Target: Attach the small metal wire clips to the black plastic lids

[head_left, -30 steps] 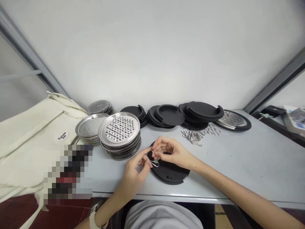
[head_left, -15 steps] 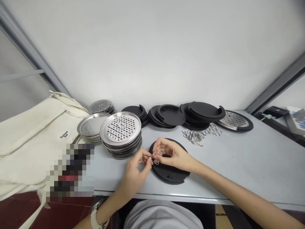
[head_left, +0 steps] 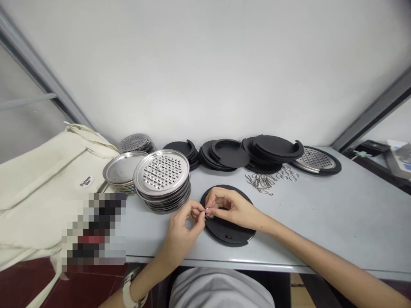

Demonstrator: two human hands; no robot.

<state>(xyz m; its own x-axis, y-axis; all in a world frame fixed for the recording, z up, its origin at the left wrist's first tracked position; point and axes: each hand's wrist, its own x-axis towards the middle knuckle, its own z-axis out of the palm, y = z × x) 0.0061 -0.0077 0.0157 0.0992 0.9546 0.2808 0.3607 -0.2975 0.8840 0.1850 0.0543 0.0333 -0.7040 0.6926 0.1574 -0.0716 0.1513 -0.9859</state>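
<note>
My left hand [head_left: 189,218] and my right hand [head_left: 226,206] meet fingertip to fingertip, both pinching a small metal ring [head_left: 208,216]. Fingers cover most of the ring, and whether a hook hangs on it I cannot tell. Beneath the hands a round black disc [head_left: 221,231] lies flat on the table, with a small slot near its front edge. Just left of the disc rises a stack of round metal grater plates [head_left: 165,173]. Right of my right hand lie a pile of metal hooks [head_left: 261,183] and several loose rings [head_left: 287,173].
Along the wall stand stacks of black round holders [head_left: 231,154], [head_left: 276,147]. A grater in a black holder [head_left: 316,160] lies at the right. Shallow metal plates [head_left: 125,167] and a cream cloth bag [head_left: 41,184] are on the left. The grey table [head_left: 305,231] ends near my lap.
Both hands stay nearly in place over the disc. The small metal loop that hung below the fingertips has turned and shows less now. The camera has shifted slightly.
</note>
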